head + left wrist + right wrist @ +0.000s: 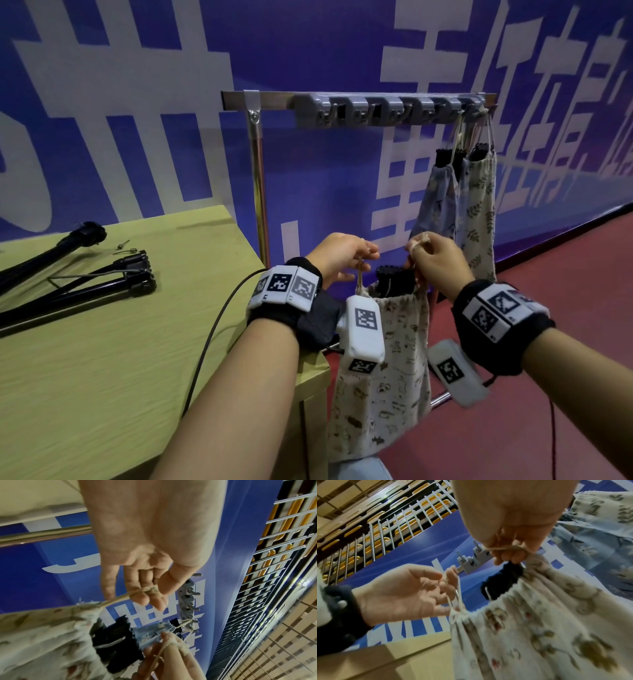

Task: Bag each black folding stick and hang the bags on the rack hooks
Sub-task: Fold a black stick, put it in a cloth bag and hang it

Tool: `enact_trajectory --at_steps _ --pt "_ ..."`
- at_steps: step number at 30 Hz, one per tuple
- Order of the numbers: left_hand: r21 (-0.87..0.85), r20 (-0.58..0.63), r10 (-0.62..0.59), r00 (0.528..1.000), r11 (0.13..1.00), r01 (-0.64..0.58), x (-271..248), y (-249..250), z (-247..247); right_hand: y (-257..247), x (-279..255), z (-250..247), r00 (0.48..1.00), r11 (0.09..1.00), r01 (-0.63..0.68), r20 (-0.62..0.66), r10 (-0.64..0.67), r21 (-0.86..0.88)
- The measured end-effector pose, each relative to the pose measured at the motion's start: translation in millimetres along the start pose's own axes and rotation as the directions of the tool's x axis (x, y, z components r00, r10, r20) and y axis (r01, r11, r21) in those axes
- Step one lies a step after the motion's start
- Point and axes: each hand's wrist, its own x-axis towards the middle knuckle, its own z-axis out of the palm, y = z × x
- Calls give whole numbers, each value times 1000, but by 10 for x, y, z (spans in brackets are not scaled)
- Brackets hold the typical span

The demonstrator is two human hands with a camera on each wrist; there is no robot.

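A cream printed drawstring bag (pixel 394 370) hangs in the air beside the table corner, with a black folded stick (pixel 394 282) poking out of its gathered mouth. My left hand (pixel 342 257) pinches the left drawstring (pixel 137 592). My right hand (pixel 435 253) grips the right drawstring (pixel 501 548), which is looped round its fingers. The grey hook rack (pixel 387 109) stands above and behind. Two filled bags (pixel 459 192) hang from its rightmost hooks. More black folding sticks (pixel 89 284) lie on the table at left.
The yellow-green table (pixel 137 342) fills the lower left, with a black cable (pixel 212 335) across it. The rack's metal post (pixel 258 178) rises just behind the table corner. Several rack hooks at the left are bare. Red floor lies at right, a blue banner wall behind.
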Motion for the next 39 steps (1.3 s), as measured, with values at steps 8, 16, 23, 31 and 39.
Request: enact_trajectory --at_steps 8,16,23,31,39 --pt "-37 -93 116 989 992 -119 25 -1 -9 -115 -119 113 959 982 180 -213 -187 -56" --pt "-107 -233 267 935 949 -298 65 -66 -64 -191 -54 112 976 992 102 -198 -86 68" --pt "19 -249 247 936 968 -250 90 -87 -84 -144 -26 163 994 1000 -1 -107 5 31" --pt "-9 -164 161 973 986 -164 66 -91 -77 -197 -35 90 993 996 -23 -115 33 84" --pt "52 -107 205 973 978 -200 55 -58 -21 -311 -82 37 997 997 -79 15 78 17"
